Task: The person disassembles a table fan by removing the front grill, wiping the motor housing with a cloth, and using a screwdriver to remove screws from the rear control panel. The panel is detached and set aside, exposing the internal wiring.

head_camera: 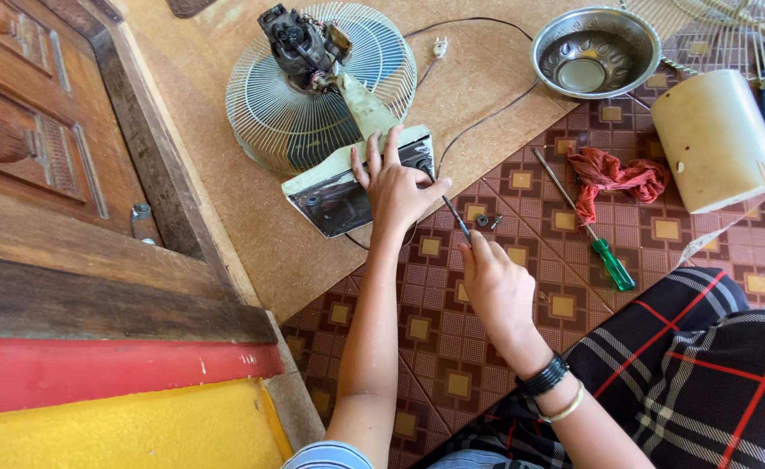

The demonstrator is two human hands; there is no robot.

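Left hand (394, 187) lies flat, fingers spread, on the fan base (348, 187). Right hand (495, 287) pinches a screwdriver (454, 214), tip at the base.

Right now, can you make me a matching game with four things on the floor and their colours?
Things:
1. screwdriver handle
2. rag
3. bowl
4. fan base

Colours:
A. red
B. pale green-grey
C. green
D. silver metal

Pairs: 1-C, 2-A, 3-D, 4-B. The left hand presses on the fan base; the right hand holds a thin tool.
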